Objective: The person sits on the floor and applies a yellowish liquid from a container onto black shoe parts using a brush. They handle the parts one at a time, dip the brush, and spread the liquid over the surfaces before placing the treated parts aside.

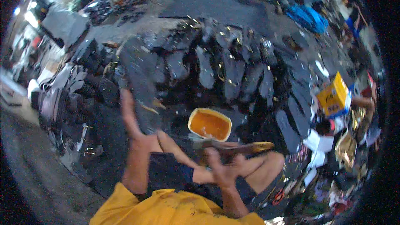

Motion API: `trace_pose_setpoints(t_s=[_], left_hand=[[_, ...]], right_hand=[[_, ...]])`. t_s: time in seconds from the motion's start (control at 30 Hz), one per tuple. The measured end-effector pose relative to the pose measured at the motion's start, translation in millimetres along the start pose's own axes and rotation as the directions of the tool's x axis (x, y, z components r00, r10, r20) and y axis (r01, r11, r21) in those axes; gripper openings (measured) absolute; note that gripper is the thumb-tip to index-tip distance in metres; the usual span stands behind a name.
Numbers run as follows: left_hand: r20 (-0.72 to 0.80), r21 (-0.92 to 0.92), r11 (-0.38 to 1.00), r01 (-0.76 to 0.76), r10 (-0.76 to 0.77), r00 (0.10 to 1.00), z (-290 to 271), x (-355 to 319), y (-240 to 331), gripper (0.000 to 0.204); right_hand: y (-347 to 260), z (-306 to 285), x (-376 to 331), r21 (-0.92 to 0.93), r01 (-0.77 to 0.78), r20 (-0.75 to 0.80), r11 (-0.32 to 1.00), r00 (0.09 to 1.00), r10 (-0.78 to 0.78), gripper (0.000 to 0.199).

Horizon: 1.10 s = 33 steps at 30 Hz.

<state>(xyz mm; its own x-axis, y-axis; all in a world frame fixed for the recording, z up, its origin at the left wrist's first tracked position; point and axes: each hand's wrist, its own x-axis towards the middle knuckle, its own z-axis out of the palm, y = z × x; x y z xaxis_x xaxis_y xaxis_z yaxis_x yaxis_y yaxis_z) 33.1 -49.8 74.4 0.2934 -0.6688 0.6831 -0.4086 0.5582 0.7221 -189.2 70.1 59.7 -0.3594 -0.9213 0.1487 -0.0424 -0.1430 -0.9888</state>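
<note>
Right grip (223, 164) around brush (233, 146); left hand (129, 118) raised, open.

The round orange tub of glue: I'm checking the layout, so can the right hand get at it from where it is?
Probably yes: the round orange tub of glue sits open just beyond the right hand, nothing between them.
</note>
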Motion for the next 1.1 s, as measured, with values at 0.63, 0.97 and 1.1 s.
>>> trace_pose_setpoints(t_s=[0.63, 0.97, 1.1], left_hand=[[0.125, -0.469, 0.262, 0.843, -0.926, 0.357, 41, 246, -315, 0.046], [-0.614, 0.676, 0.407, 0.614, -0.151, 0.775, -291, -70, -228, 0.071], [-0.751, 0.573, -0.014, 0.82, -0.411, 0.517, -492, -144, -275, 0.058]], right_hand=[[17, -68, 36, -0.972, 0.235, 0.226, 0.016, 0.951, -0.212, 0.034], [78, -113, 38, -0.898, 0.109, 0.197, -0.426, 0.966, -0.167, 0.044], [20, -36, 56, -0.966, -0.112, -0.113, 0.235, 0.994, 0.01, 0.035]])
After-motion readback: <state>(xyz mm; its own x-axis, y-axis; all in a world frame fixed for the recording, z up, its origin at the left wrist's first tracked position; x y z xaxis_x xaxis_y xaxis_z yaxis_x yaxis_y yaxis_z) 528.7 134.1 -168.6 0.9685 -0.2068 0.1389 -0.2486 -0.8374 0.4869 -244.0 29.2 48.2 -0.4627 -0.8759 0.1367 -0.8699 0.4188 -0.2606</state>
